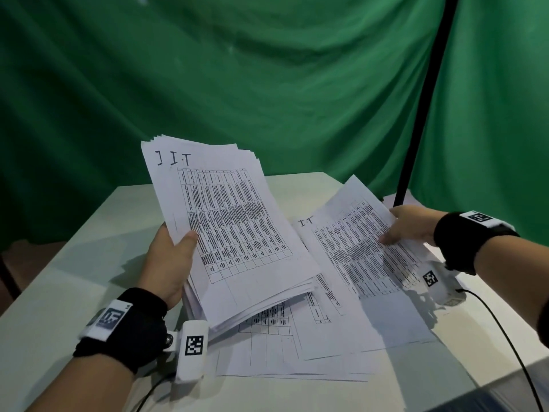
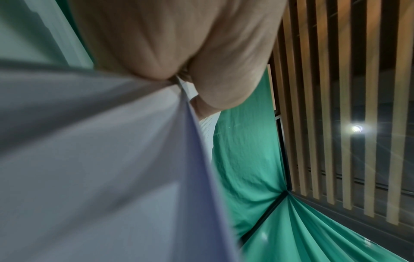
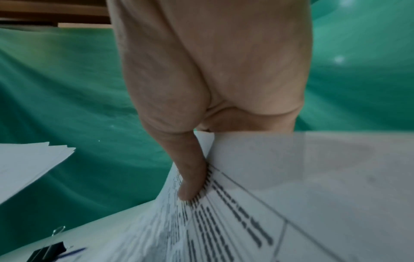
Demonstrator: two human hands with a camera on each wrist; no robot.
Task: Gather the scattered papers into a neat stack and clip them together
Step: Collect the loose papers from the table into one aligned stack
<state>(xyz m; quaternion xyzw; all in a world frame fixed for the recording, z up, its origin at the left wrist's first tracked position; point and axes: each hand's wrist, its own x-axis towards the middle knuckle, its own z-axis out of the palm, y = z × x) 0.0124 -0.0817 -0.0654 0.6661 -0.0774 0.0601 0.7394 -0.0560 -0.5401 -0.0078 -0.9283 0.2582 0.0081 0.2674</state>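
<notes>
Hidden: binder clip (image 3: 48, 251) cut off at the frame edge, blurred.
Stack (image 1: 234, 233): thick, fanned printed sheets, left hand (image 1: 170, 263) gripping.
Sheet (image 1: 365, 245): thin, curling, right hand (image 1: 411, 224) pinching.

Papers across the tabletop (image 1: 89, 257), two bundles lifted.
Left hand's (image 1: 169, 263) stack (image 1: 234, 233) sits at 9 o'clock, right hand's (image 1: 413, 224) sheet (image 1: 356, 242) at 3, loose papers (image 1: 297, 352) beneath both.

Each wrist carries a black fabric wrist band (image 1: 124, 328) with a white fiducial tag (image 1: 109, 318). A white camera module (image 1: 191, 350), also tagged, mounts below; a black cable (image 1: 505, 337) exits it.
</notes>
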